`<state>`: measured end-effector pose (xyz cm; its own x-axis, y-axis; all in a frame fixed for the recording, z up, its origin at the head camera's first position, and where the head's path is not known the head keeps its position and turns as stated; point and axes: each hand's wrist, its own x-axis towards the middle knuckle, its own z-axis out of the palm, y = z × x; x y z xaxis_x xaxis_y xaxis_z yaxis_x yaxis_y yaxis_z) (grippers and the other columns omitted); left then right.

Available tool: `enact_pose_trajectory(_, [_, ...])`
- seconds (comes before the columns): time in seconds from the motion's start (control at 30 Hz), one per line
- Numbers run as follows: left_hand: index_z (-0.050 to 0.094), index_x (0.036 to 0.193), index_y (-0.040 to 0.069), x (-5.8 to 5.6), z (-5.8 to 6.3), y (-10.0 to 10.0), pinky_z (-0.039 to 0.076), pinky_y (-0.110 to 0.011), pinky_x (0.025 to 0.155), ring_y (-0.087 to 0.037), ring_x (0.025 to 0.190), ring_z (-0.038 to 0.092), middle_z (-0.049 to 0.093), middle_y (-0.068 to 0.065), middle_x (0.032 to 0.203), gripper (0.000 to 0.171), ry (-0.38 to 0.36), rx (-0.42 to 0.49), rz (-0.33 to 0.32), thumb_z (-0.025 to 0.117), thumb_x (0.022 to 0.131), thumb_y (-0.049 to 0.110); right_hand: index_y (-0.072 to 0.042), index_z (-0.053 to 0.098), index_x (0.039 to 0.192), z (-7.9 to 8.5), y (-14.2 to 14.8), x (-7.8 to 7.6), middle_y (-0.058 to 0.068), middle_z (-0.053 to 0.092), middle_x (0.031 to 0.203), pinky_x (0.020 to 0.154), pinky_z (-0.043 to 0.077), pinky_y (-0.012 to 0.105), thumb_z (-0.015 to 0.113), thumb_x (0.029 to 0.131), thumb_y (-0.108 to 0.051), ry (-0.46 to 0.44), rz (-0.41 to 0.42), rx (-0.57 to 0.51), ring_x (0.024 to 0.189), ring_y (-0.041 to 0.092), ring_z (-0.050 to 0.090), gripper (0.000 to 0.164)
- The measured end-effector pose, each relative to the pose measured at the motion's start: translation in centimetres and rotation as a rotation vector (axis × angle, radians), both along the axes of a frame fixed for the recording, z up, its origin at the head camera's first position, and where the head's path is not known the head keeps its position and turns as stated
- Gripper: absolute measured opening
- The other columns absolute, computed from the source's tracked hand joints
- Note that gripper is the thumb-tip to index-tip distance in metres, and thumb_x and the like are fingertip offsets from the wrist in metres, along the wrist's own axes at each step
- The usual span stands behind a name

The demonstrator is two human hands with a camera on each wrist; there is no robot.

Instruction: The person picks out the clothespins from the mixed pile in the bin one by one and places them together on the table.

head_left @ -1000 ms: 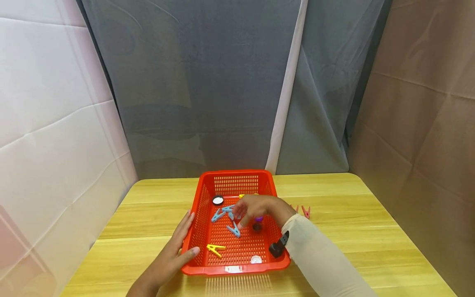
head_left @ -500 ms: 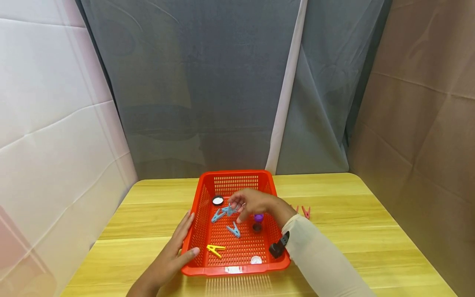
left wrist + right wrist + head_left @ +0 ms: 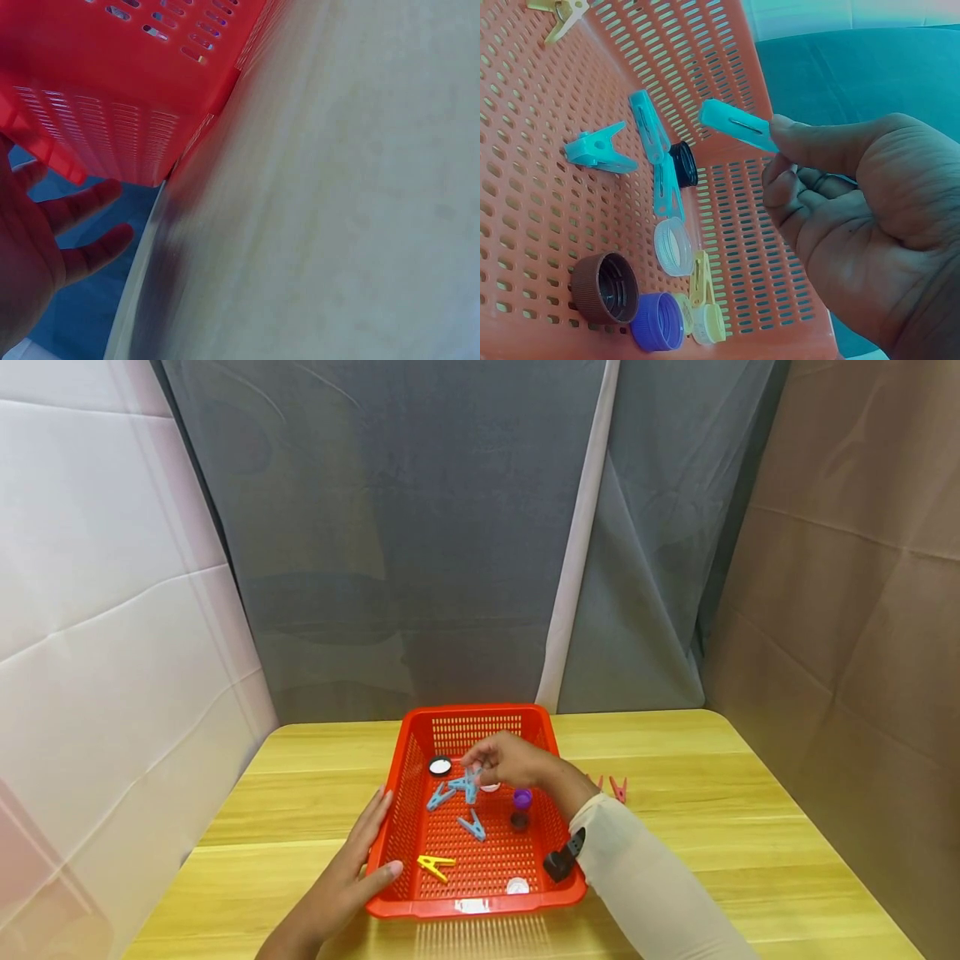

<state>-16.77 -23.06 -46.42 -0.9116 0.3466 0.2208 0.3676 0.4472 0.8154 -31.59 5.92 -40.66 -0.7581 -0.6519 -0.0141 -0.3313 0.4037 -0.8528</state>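
A red plastic basket (image 3: pixel 420 907) stands on the table. My right hand (image 3: pixel 510 760) is over its inside, pinching a light-blue clothespin (image 3: pixel 735 124) between thumb and forefinger, raised off the basket floor. Below it lie a pair of blue clothespins (image 3: pixel 667 187) close together, and another blue clothespin (image 3: pixel 472 825) sits apart, nearer the front. My left hand (image 3: pixel 348 868) rests against the basket's left side, with the thumb at the rim. In the left wrist view its visible fingers (image 3: pixel 82 206) are extended and spread.
Inside the basket are a yellow clothespin (image 3: pixel 435 865), a purple cap (image 3: pixel 522 799), a brown cap (image 3: pixel 604 289), a clear cap (image 3: pixel 673 247), a black cap with a white inside (image 3: pixel 440 766) and a white cap (image 3: pixel 517 885). Red clothespins (image 3: pixel 618 789) lie on the table (image 3: pixel 720 827) to the right.
My right hand has drawn up and slightly back from the basket floor, lifting a blue clothespin from the cluster. The left hand has kept its place on the basket.
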Motion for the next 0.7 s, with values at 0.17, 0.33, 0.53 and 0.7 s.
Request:
enact_pose_trajectory(0.17, [0.01,0.161,0.025,0.0,0.02,0.01,0.051,-0.042,0.093,-0.045,0.15,0.006,-0.004,-0.006,0.168,0.083,0.002,0.014,-0.008,0.061,0.096,0.021,-0.013,0.073,0.113,-0.07,0.06,0.14,0.002,0.069,0.099,0.086,0.056,0.038,0.061,0.094,-0.002,0.009,-0.027,0.063,0.089,0.017,0.061,0.025])
enact_pose_trajectory(0.33, [0.01,0.161,0.025,-0.02,0.08,0.0,0.051,-0.041,0.093,-0.044,0.15,0.005,-0.004,-0.005,0.169,0.082,0.008,0.011,-0.006,0.061,0.097,0.02,-0.005,0.068,0.118,-0.05,-0.01,0.27,0.008,0.068,0.109,0.089,0.057,0.044,0.052,0.098,0.001,-0.082,-0.019,0.041,0.097,0.032,0.067,0.026])
enact_pose_trajectory(0.53, [0.009,0.161,0.025,0.0,0.05,-0.02,0.051,-0.041,0.093,-0.044,0.15,0.004,-0.004,-0.005,0.169,0.082,0.013,0.013,-0.012,0.061,0.097,0.019,-0.001,0.065,0.12,-0.13,-0.12,0.21,0.012,0.066,0.105,0.087,0.058,0.046,0.048,0.099,0.0,-0.183,-0.017,-0.008,0.092,0.032,0.071,0.028])
enact_pose_trajectory(0.7, [0.009,0.161,0.026,-0.02,0.01,-0.06,0.054,-0.041,0.091,-0.044,0.15,0.004,-0.005,-0.003,0.168,0.082,-0.006,0.029,-0.014,0.06,0.097,0.02,-0.003,0.07,0.114,-0.04,-0.08,0.12,0.01,0.068,0.098,0.092,0.055,0.05,0.047,0.099,-0.006,-0.181,-0.027,-0.019,0.095,0.035,0.069,0.028])
